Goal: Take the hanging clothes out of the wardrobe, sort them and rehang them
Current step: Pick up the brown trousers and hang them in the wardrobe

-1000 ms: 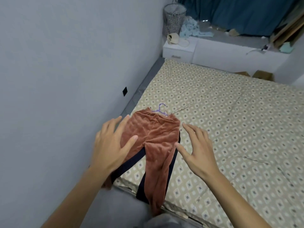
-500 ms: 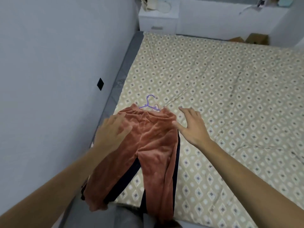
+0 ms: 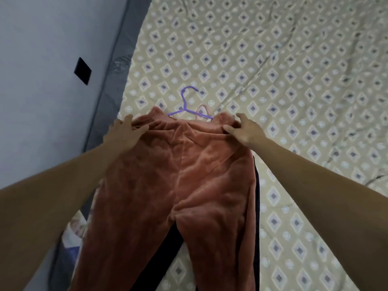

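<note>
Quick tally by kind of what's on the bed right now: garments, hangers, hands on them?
Rust-brown trousers: 1, with dark side stripes
Purple hanger: 1
Pink hanger: 1, mostly hidden beneath the waistband
Hands at the waistband: 2, left hand and right hand
Total: 5

A bedsheet (image 3: 294, 85) fills the upper middle and right of the frame, beige with a repeating print of grey-blue diamonds and pale dots, creased in several long folds toward the right. Along its left edge runs the grey side of a mattress (image 3: 117, 66), slanting from the top centre down to the lower left. A pale grey-blue wall (image 3: 42, 38) takes the upper left, with a small black square plate (image 3: 82, 71) fixed on it near the mattress.
</note>
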